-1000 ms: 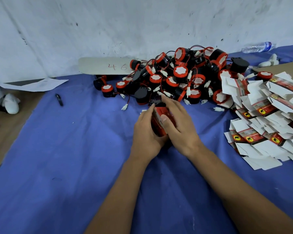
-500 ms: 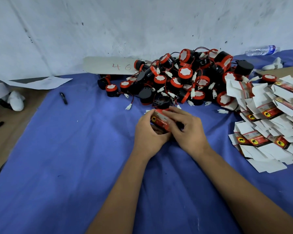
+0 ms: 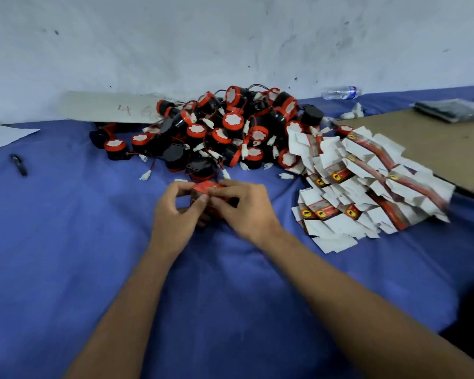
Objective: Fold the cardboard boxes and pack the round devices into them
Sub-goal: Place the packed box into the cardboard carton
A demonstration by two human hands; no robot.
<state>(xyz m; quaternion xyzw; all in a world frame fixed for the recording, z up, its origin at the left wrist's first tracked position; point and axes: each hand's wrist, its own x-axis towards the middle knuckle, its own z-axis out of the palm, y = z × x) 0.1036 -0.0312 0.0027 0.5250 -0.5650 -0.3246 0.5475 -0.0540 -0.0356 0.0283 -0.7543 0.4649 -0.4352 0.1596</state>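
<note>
Two bare forearms come in from the bottom edge, one from about 7 o'clock and one from about 5 o'clock, with no sleeve showing anywhere along them. The left hand (image 3: 175,214) and the right hand (image 3: 244,212) are bare as well, with short nails. The wrists are bare too; motion blur softens finer detail.

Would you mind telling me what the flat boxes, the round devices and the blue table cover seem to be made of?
Flat boxes: thin printed cardboard, white matte inside, red-and-black print outside; sharp creases and flaps.
Round devices: probably moulded plastic, black bodies with red rims and white faces, trailing thin wires.
Blue table cover: woven cloth, matte; soft wrinkles show.
</note>
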